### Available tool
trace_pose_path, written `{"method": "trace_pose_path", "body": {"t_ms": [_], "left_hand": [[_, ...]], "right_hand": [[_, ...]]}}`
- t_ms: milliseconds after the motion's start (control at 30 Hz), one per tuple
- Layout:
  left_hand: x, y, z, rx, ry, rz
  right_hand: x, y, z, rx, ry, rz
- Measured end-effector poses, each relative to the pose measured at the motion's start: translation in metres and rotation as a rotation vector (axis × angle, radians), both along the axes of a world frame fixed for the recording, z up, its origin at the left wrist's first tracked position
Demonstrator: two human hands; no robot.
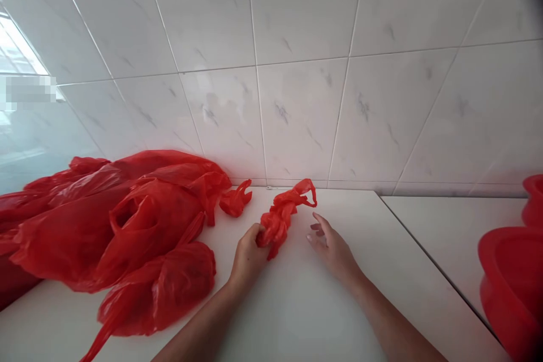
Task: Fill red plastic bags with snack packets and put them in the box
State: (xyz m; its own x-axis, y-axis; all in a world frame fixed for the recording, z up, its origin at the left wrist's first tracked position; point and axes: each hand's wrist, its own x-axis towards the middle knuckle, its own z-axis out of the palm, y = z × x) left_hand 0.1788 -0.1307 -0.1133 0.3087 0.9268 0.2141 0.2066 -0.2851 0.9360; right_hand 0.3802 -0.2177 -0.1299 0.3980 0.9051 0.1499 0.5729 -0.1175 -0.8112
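Note:
A twisted red plastic bag [280,216] lies slantwise on the white tabletop [297,317], its loop handle toward the wall. My left hand [250,251] grips the near end of this bag, with the fingertips partly hidden behind the plastic. To the right of the bag, my right hand [333,246] is held apart from it, fingers spread and slightly curled, with nothing in them. A smaller knotted red bag [236,199] rests beyond my left hand, near the wall.
A large heap of red plastic bags [156,209] covers the left side, with a filled-looking red bag [165,288] at its front. On the right stand red plastic tubs or stools [511,288]. A tiled wall [301,113] closes the back, and a seam [436,266] crosses the tabletop.

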Motion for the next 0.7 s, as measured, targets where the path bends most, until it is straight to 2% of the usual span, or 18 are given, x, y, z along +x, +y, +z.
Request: {"method": "trace_pose_path", "body": {"t_ms": [100,200,367,467,567,700], "left_hand": [[-0.013,0.014,0.004,-0.060,-0.111,0.124],[-0.024,0.021,0.006,-0.108,-0.195,0.173],[-0.025,0.018,-0.004,-0.236,-0.362,0.115],[-0.022,0.016,-0.010,-0.298,-0.395,0.103],[-0.021,0.016,-0.007,-0.324,-0.423,0.077],[-0.017,0.011,0.001,-0.334,-0.419,-0.068]], "right_hand": [[-0.010,0.003,-0.002,0.002,-0.033,0.072],[-0.015,0.003,0.000,-0.056,-0.080,0.094],[-0.014,0.002,0.002,-0.053,-0.081,0.103],[-0.013,0.003,-0.001,-0.047,-0.081,0.105],[-0.013,0.004,-0.003,-0.041,-0.078,0.104],[-0.012,0.002,-0.001,-0.010,0.001,0.110]]}}
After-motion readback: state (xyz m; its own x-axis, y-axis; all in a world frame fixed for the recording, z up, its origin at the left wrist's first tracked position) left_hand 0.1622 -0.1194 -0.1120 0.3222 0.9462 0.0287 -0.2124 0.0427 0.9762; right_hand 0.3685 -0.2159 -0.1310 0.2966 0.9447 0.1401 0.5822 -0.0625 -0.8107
